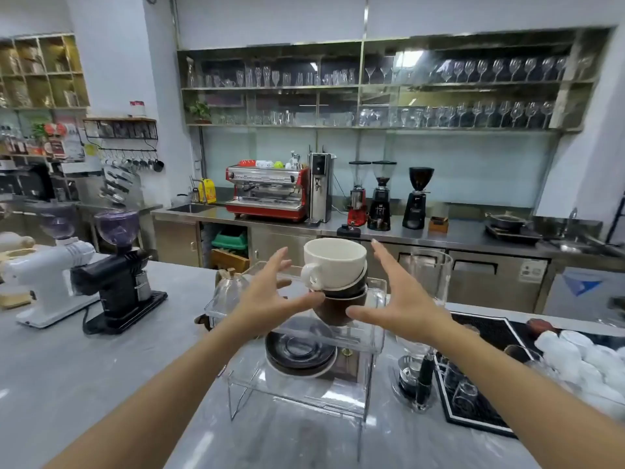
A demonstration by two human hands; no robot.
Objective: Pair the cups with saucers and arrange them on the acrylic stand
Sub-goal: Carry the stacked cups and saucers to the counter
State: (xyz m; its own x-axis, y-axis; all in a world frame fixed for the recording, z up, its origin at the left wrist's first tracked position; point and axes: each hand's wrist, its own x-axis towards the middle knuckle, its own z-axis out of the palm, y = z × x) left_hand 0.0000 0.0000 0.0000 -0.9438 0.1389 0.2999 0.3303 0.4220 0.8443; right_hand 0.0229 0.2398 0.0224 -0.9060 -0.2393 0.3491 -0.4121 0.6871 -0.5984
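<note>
Forearms: both are reached in from the near edge, one each side of the stand, no sleeves seen.
Left hand (pixel 270 299): fingers are spread and straight, nothing is held; thumb tip is set at or just beside the lower dark cup, contact cannot be told.
Right hand (pixel 402 299): fingers are spread, palm is turned inward, thumb is pointed at the cup stack from the right; nothing is held.
Hand pose, judged: both are opened wide on either side, likely so the whole stack can be steadied or taken from both sides at once.
Cup stack (pixel 338 286): white cup (pixel 333 262) is nested, tilted, on top of dark cups (pixel 338 308); stack is seen on or just over the upper tier, its base is hidden.
Saucers (pixel 299 350): dark ones are stacked on a pale one at the lower tier level, seen through clear acrylic; exact resting surface cannot be told.
Acrylic stand (pixel 375 336): two-tier, clear, is placed on the grey counter (pixel 101 384) at centre.
Task state, judged: cups and saucers are kept in separate stacks, no pair is made yet.
Risk, judged: tilted top cup may be tipped off if the stack is bumped.
Left side: white grinder (pixel 47 282) and black grinder (pixel 118 275) are parked well apart from the stand.
Right side: black mat (pixel 480 411) with small glasses is laid near the stand.
</note>
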